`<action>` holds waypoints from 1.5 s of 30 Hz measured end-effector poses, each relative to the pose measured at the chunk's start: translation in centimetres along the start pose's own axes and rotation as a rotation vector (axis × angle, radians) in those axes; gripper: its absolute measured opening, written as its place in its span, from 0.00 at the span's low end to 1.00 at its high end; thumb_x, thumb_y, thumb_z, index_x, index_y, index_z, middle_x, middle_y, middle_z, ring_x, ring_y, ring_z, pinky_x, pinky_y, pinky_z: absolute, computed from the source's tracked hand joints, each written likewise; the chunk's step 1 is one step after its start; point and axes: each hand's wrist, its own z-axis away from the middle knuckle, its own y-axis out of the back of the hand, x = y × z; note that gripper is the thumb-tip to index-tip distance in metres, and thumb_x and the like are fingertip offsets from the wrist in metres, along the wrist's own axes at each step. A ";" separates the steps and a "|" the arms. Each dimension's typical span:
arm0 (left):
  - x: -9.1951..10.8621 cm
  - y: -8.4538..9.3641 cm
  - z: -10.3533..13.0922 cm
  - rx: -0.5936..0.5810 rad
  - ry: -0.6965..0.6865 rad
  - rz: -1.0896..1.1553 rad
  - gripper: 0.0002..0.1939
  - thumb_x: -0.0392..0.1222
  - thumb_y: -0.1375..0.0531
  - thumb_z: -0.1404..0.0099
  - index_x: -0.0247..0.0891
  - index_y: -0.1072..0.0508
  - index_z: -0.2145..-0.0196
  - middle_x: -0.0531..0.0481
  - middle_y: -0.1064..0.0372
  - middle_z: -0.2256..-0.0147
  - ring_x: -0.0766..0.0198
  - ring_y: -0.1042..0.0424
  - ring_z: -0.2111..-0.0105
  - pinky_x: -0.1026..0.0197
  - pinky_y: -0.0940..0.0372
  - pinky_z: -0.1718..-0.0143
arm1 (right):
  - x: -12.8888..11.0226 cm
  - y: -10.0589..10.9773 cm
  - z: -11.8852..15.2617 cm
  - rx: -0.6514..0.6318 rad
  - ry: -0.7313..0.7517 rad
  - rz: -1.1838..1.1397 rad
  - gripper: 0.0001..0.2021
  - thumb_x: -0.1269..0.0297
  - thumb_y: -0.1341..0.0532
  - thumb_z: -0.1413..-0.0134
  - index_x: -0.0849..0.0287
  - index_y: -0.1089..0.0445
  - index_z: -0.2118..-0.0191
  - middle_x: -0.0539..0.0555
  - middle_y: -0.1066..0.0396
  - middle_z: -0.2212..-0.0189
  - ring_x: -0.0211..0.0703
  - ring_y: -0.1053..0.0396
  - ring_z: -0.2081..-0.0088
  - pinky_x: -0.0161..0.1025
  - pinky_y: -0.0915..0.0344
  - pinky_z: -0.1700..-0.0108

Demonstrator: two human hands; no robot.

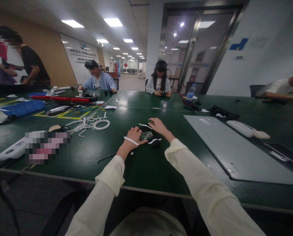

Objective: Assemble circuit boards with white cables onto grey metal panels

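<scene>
A small green circuit board (146,135) with dark parts around it lies on the table in front of me. My left hand (134,135) is closed over its left side, with the thumb along the near edge. A white strip (131,141) crosses the back of that hand. Just beyond the board's right side, my right hand (158,126) is raised with loosely bent fingers, a gap showing between them. Close to its fingertips is another white strip (144,125); whether they touch is unclear. A third white strip (155,141) lies over a dark piece at the near right.
On the left are tangled white strips and a white ring (102,124), a white power strip (20,144) and a blue tray (23,107). A large grey panel (225,150) lies to the right. A water bottle (191,92) stands farther back. Several people are around the table.
</scene>
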 end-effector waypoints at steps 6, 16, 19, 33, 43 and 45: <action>-0.1 -0.2 -0.1 -0.011 -0.017 0.001 0.28 0.63 0.48 0.42 0.36 0.34 0.57 0.42 0.42 0.56 0.54 0.41 0.58 0.53 0.40 0.59 | -0.8 -0.9 -2.9 -0.099 -0.011 -0.067 0.12 0.58 0.41 0.48 0.61 0.24 0.68 0.56 0.27 0.67 0.42 0.32 0.64 0.31 0.41 0.62; -0.1 -0.3 -0.2 -0.008 -0.012 0.013 0.28 0.64 0.49 0.42 0.37 0.34 0.58 0.42 0.42 0.56 0.53 0.41 0.57 0.52 0.40 0.59 | -1.4 -1.0 -3.7 -0.056 -0.104 -0.319 0.17 0.56 0.45 0.47 0.63 0.27 0.60 0.53 0.29 0.72 0.30 0.40 0.78 0.28 0.44 0.76; 0.0 -0.2 -0.3 -0.021 -0.009 0.021 0.28 0.64 0.49 0.43 0.36 0.34 0.58 0.41 0.42 0.55 0.53 0.41 0.57 0.52 0.40 0.59 | -1.0 -0.3 -3.3 -0.063 -0.107 -0.352 0.18 0.55 0.44 0.49 0.63 0.26 0.62 0.52 0.30 0.74 0.30 0.41 0.78 0.28 0.45 0.76; 0.1 0.2 -0.1 -0.022 -0.005 0.024 0.26 0.62 0.46 0.43 0.38 0.33 0.57 0.42 0.42 0.56 0.54 0.41 0.57 0.53 0.41 0.59 | -0.6 -0.7 -0.3 -0.005 -0.123 -0.231 0.08 0.63 0.40 0.53 0.59 0.25 0.68 0.50 0.26 0.68 0.37 0.31 0.63 0.30 0.40 0.61; 0.7 0.5 0.0 0.026 -0.013 -0.054 0.26 0.62 0.46 0.43 0.37 0.33 0.57 0.42 0.42 0.55 0.53 0.42 0.57 0.52 0.43 0.58 | -1.1 -1.0 0.7 0.092 -0.207 -0.172 0.10 0.63 0.41 0.51 0.62 0.24 0.67 0.56 0.26 0.66 0.40 0.30 0.63 0.31 0.39 0.60; 0.9 0.6 -0.1 0.032 -0.029 -0.062 0.26 0.61 0.46 0.43 0.36 0.33 0.57 0.41 0.42 0.54 0.52 0.42 0.57 0.52 0.44 0.58 | -1.1 -1.0 0.7 0.113 -0.234 -0.155 0.11 0.62 0.41 0.52 0.63 0.24 0.67 0.58 0.26 0.66 0.42 0.29 0.62 0.31 0.39 0.60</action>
